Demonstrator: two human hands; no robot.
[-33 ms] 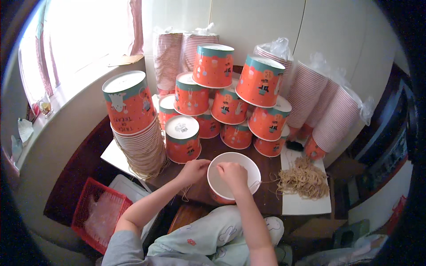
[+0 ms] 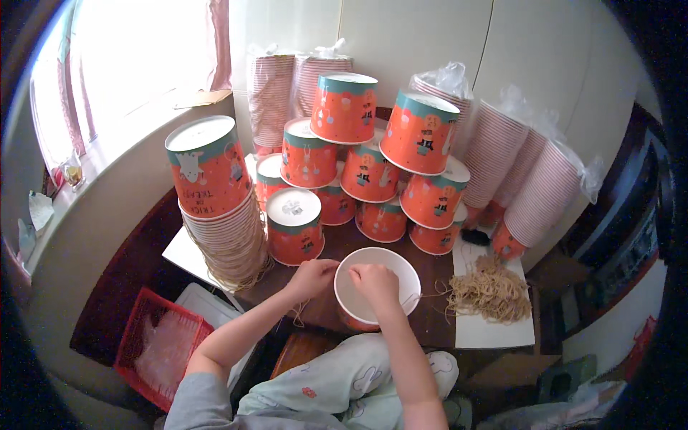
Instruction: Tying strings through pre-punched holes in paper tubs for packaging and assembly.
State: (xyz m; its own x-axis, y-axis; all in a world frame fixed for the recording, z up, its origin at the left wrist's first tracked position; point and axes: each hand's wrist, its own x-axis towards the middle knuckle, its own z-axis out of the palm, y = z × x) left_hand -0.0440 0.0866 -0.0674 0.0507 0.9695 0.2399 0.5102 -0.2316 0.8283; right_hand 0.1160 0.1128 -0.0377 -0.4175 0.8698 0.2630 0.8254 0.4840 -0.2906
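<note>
An upright paper bucket (image 2: 347, 304), white inside, stands at the table's front edge before me. My left hand (image 2: 314, 278) is closed in a pinch against the outside of its left rim; a loose end of tan twine (image 2: 299, 312) hangs below that hand. Over the bucket's mouth is my right hand (image 2: 375, 284), fingers curled together near the inner left wall; what they grip is hidden. Another strand of twine (image 2: 430, 294) runs over the bucket's right side toward a tangled twine pile (image 2: 490, 292) on a white board.
Upside-down orange buckets (image 2: 370, 172) are piled behind the work spot. A tall nested stack (image 2: 228, 236) strung with twine stands left. Plastic-wrapped stacks (image 2: 494, 149) line the back and right. A red basket (image 2: 134, 337) sits low at the left.
</note>
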